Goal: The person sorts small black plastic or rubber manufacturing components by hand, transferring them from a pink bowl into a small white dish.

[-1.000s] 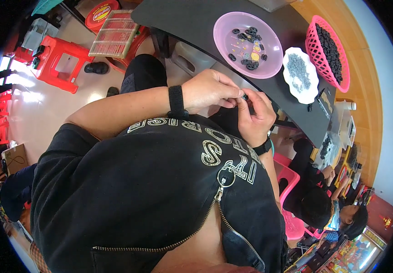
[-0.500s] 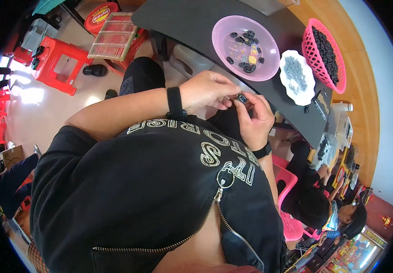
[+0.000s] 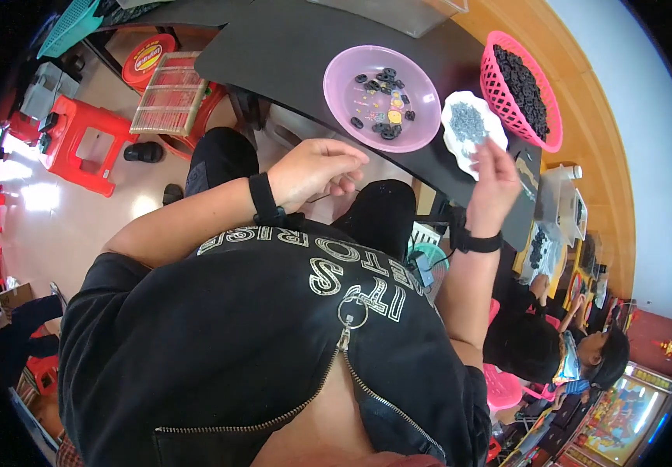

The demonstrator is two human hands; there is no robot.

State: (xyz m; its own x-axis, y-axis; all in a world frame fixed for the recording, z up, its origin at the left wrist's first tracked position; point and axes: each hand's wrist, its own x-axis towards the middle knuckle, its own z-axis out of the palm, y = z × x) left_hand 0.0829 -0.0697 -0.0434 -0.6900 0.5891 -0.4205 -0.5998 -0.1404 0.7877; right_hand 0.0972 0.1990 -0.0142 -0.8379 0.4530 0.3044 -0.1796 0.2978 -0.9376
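My right hand (image 3: 493, 187) is over the near right edge of a white scalloped dish (image 3: 451, 138), its fingertips drawn together beside a heap of small grey pieces (image 3: 467, 122). Whatever they pinch is too small to make out. Above my lap, my left hand (image 3: 319, 173) is closed with its fingers curled inward. Anything inside it is hidden. A round pink-purple basin (image 3: 339, 97) on the table holds several small black oval parts (image 3: 388, 130). Behind the dish stands a pink lattice basket (image 3: 495, 87) heaped with similar black parts (image 3: 524, 93).
The dark table (image 3: 274, 58) runs along the far side, with a clear bin (image 3: 398, 14) on its back edge. Red stools (image 3: 79, 148) and a bamboo rack (image 3: 168, 93) stand at left. Another person in black (image 3: 527, 346) sits at the right.
My hands have parted. The right one has left the small black part and moved right and up to the dish; the left has shifted left. The view has turned slightly.
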